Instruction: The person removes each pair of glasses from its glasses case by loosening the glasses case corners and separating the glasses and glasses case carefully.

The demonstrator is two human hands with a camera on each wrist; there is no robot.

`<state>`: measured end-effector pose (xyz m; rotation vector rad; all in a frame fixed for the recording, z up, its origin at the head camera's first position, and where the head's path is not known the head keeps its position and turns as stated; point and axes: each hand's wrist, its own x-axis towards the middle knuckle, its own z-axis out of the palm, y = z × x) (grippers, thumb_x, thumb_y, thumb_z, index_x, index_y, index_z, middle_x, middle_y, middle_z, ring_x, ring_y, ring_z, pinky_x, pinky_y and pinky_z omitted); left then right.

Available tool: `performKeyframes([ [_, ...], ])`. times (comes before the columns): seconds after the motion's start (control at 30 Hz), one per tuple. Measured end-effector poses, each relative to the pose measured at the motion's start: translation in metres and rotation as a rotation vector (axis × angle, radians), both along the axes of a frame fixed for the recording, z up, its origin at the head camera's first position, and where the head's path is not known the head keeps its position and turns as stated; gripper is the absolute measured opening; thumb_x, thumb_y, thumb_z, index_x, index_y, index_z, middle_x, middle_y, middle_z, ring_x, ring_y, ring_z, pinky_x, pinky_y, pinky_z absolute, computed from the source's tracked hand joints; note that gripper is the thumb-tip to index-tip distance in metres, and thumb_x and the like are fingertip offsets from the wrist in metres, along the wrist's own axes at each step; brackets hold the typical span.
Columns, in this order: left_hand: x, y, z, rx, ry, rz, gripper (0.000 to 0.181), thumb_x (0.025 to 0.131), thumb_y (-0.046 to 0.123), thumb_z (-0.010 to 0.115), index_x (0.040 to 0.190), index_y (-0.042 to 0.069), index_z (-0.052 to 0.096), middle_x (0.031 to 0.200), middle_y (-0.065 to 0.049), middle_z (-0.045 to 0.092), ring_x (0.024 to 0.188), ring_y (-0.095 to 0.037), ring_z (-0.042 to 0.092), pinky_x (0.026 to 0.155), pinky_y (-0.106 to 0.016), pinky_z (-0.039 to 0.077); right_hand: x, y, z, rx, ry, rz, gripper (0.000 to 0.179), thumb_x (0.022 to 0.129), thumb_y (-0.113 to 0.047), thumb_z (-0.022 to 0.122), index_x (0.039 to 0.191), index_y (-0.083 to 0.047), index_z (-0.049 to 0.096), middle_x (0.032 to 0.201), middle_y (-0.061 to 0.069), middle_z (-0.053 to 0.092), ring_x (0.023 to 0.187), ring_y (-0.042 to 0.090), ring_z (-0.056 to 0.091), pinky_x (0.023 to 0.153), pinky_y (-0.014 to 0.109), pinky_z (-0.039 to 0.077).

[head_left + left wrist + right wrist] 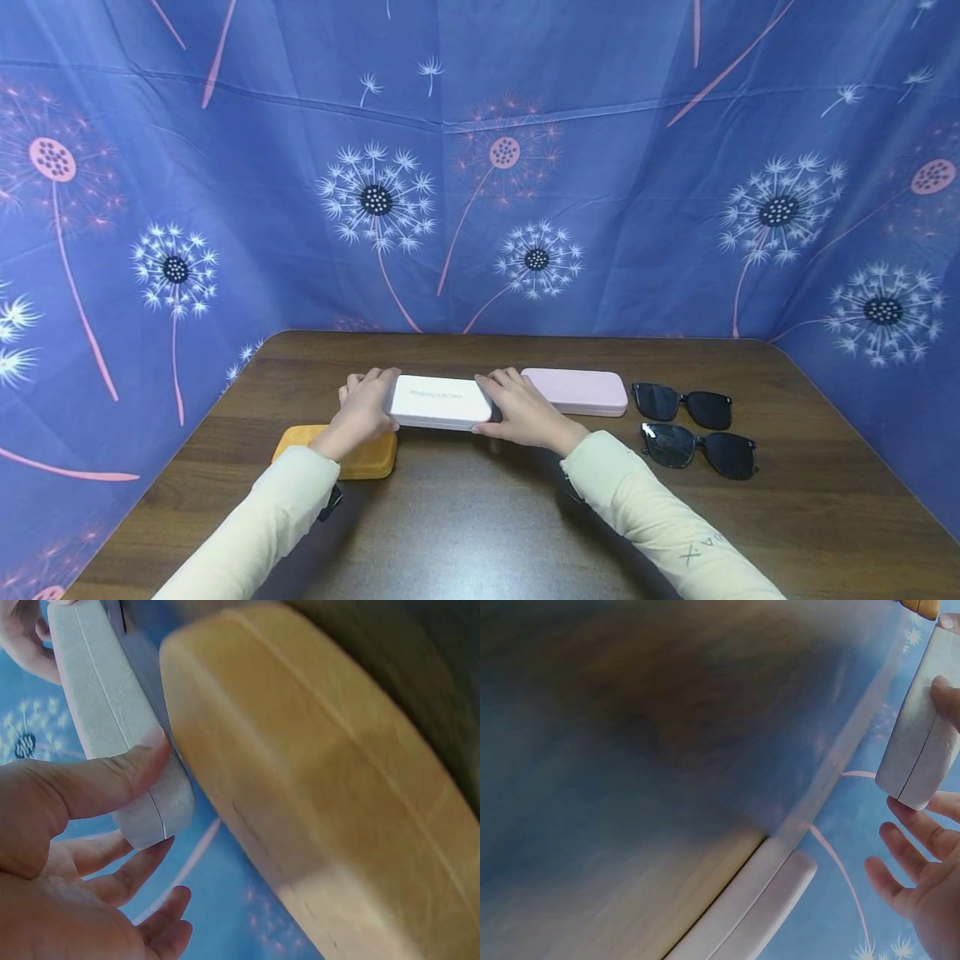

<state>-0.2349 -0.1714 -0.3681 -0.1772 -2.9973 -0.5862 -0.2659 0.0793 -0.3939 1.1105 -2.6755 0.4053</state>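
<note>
A white glasses case [441,402] with faint lettering on its lid is held level between both hands, its lid closed. The left hand [365,408] grips its left end, thumb on the near side and fingers behind, as the left wrist view shows. At the other end, the right hand [517,412] pinches it the same way. Beneath the left wrist lies a yellow glasses case [375,457], partly covered by the forearm. A pink glasses case [581,392] lies just beyond the right hand, also closed.
Two pairs of dark sunglasses lie at the right: one pair [682,406] behind, another pair [699,450] in front. All rest on a brown wooden table [465,533]. A blue curtain with dandelion prints [637,192] hangs around the back and sides.
</note>
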Motion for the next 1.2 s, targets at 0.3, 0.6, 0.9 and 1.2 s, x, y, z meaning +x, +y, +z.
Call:
performKeyframes([
  [0.3, -0.01, -0.027, 0.004, 0.01, -0.03, 0.069, 0.08, 0.059, 0.0, 0.08, 0.131, 0.001, 0.044, 0.128, -0.024, 0.046, 0.109, -0.048, 0.033, 0.083, -0.053, 0.026, -0.018, -0.036, 0.002, 0.046, -0.06, -0.015, 0.077, 0.078, -0.05, 0.065, 0.135, -0.003, 0.042, 0.122, 0.011, 0.053, 0.113, 0.027, 0.045, 0.093, 0.046, 0.038],
  [0.6, -0.013, -0.053, 0.004, -0.013, -0.049, 0.137, 0.081, 0.06, 0.002, 0.079, 0.132, 0.0, 0.041, 0.13, -0.026, 0.044, 0.109, -0.049, 0.032, 0.082, -0.052, 0.025, -0.028, -0.072, 0.004, 0.107, -0.096, -0.042, 0.077, 0.079, -0.049, 0.064, 0.138, -0.007, 0.038, 0.127, 0.01, 0.05, 0.117, 0.026, 0.043, 0.097, 0.045, 0.037],
  [0.9, -0.01, -0.071, 0.0, -0.046, -0.043, 0.161, 0.082, 0.057, 0.0, 0.077, 0.131, -0.001, 0.041, 0.129, -0.027, 0.045, 0.102, -0.049, 0.033, 0.08, -0.053, 0.025, -0.031, -0.101, -0.002, 0.153, -0.101, -0.065, 0.075, 0.079, -0.048, 0.064, 0.138, -0.009, 0.038, 0.128, 0.007, 0.05, 0.118, 0.024, 0.042, 0.097, 0.044, 0.037],
  [1.2, -0.011, -0.077, -0.01, -0.102, -0.052, 0.178, 0.069, 0.06, -0.004, 0.065, 0.126, -0.003, 0.046, 0.12, -0.027, 0.051, 0.094, -0.046, 0.036, 0.079, -0.054, 0.027, -0.026, -0.117, -0.011, 0.231, -0.111, -0.117, 0.073, 0.08, -0.047, 0.063, 0.138, -0.01, 0.038, 0.129, 0.006, 0.049, 0.121, 0.026, 0.041, 0.095, 0.043, 0.036],
])
